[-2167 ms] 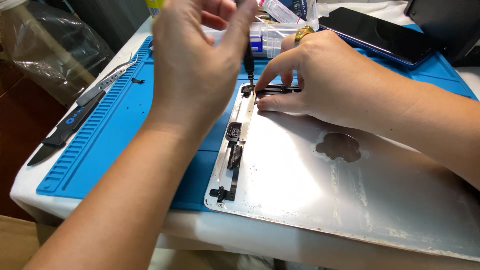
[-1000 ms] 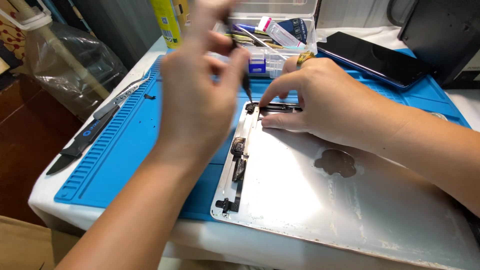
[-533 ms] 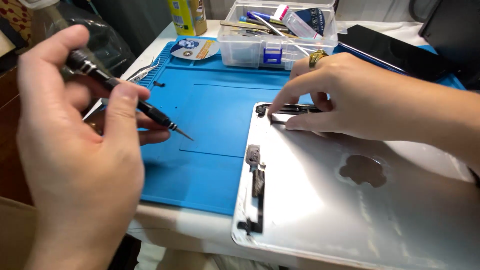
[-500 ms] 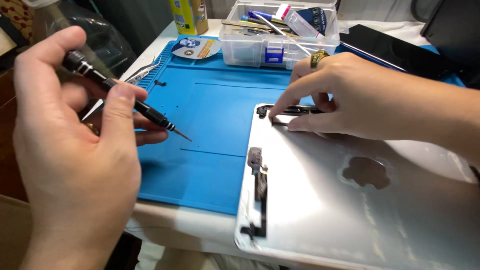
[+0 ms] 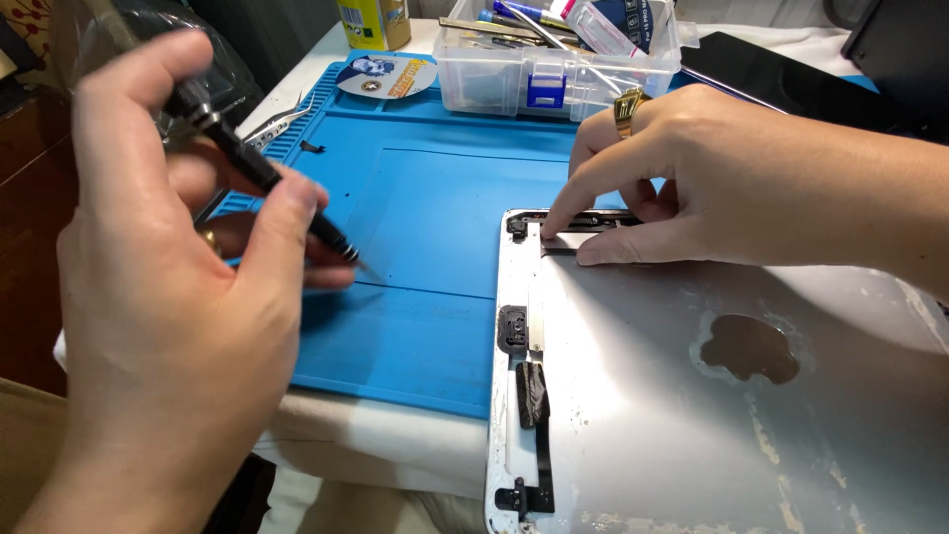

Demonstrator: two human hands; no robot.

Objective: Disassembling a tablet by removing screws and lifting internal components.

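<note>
Both hands are bare, with no gloves. The right hand (image 5: 722, 188) wears a chunky gold ring (image 5: 629, 107) with a flat, squarish top, which sits on the finger farthest from the camera. The fingernails on this hand are short and unpainted. The right forearm is bare up to the picture's edge, with no sleeve, watch or bracelet in view. The left hand (image 5: 168, 307) also has short, plain nails, and a thin gold band (image 5: 210, 237) shows on one finger tucked behind the others. Its wrist is likewise uncovered down to the lower edge of the view.
</note>
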